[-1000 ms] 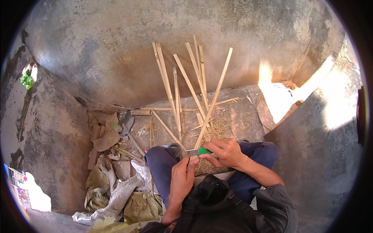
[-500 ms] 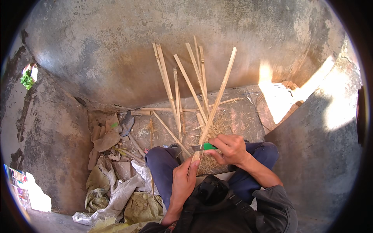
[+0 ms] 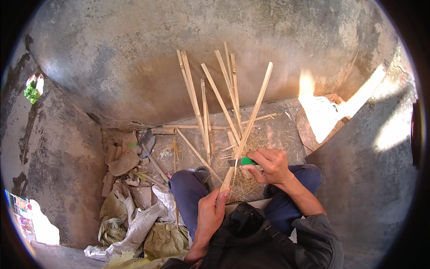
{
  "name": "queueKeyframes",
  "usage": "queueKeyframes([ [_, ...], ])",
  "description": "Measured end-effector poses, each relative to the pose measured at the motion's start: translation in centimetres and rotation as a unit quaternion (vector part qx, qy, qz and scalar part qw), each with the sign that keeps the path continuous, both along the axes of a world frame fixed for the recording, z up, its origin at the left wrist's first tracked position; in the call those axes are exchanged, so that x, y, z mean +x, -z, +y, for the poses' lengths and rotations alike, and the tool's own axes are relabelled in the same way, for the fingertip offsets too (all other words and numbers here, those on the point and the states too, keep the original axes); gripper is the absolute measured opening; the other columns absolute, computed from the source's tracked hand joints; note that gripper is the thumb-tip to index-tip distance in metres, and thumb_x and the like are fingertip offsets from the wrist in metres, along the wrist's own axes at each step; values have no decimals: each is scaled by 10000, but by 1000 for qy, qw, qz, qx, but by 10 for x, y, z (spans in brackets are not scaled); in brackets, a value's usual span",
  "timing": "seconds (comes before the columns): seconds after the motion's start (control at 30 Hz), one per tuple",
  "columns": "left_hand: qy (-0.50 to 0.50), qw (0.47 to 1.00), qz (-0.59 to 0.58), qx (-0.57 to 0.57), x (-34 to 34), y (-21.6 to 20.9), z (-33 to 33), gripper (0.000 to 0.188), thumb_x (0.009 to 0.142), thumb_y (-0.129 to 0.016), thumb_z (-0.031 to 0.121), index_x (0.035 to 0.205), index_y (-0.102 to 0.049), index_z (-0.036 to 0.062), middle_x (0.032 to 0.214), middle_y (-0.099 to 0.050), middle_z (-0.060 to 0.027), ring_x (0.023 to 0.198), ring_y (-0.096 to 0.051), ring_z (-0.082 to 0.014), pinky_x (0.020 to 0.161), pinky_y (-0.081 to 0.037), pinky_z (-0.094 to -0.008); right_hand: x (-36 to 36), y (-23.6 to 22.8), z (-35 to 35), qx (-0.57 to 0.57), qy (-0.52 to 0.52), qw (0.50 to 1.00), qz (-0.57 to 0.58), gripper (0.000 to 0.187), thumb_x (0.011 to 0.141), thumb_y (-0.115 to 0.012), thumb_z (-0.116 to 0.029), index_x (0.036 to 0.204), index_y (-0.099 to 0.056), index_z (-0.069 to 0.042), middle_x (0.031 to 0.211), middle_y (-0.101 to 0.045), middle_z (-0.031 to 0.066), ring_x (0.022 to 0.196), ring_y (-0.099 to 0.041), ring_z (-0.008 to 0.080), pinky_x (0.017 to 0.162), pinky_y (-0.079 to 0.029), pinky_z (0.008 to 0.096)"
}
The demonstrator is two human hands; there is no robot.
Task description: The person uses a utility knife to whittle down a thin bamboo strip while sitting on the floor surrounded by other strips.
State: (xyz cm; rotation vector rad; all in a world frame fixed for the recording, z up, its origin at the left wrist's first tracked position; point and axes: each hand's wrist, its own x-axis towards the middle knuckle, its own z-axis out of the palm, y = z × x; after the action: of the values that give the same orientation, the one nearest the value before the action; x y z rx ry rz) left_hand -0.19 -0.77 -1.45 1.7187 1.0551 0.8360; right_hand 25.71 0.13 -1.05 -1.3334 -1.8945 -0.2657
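A long pale bamboo strip (image 3: 253, 114) slants up from my lap toward the wall. My left hand (image 3: 210, 213) grips its lower end near my knee. My right hand (image 3: 268, 165) holds a green-handled knife (image 3: 244, 161) whose blade rests across the strip a little above the left hand. Several more bamboo strips (image 3: 210, 96) lean against the concrete wall just behind, and shavings (image 3: 244, 186) lie between my knees.
A curved concrete wall (image 3: 134, 58) closes the space ahead and on both sides. Rubble, torn sacks and scraps (image 3: 134, 210) are piled on the floor to my left. A sunlit patch (image 3: 322, 116) falls on the floor at the right.
My right hand and the knife have moved slightly up along the strip, and the strip's top has tilted a little to the right. The left hand stays on the lower end.
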Motion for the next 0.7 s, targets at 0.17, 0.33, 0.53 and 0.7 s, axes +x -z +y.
queueKeyframes([
  [0.17,12,999,31,-42,-13,1,-10,268,1171,-598,172,1242,-789,-2,712,-551,22,637,-469,-43,577,-378,-255,38,21,20,80,130,981,118,235,1030,-779,-282,1033,-762,-48,791,-716,88,594,-686,251,528,-504,406],
  [0.33,55,991,10,-124,-33,18,-28,318,1201,-549,213,1254,-780,-1,703,-519,45,619,-457,-28,558,-367,-245,113,-20,9,31,210,960,184,217,1100,-694,-204,1039,-734,0,720,-643,123,567,-592,216,557,-436,374],
  [0.53,68,980,-54,-176,-28,27,-1,391,1233,-478,283,1340,-713,-11,758,-463,72,617,-397,-13,548,-330,-222,60,-14,5,-33,83,982,168,241,1094,-711,-255,1119,-705,-16,813,-699,143,622,-666,281,590,-500,400],
  [0.7,95,979,-76,-162,-14,22,13,373,1236,-464,285,1324,-679,-7,805,-459,75,628,-353,-14,550,-301,-223,13,-9,8,-44,-39,997,43,272,1041,-772,-316,1119,-712,-63,880,-718,109,651,-709,305,589,-552,407],
])
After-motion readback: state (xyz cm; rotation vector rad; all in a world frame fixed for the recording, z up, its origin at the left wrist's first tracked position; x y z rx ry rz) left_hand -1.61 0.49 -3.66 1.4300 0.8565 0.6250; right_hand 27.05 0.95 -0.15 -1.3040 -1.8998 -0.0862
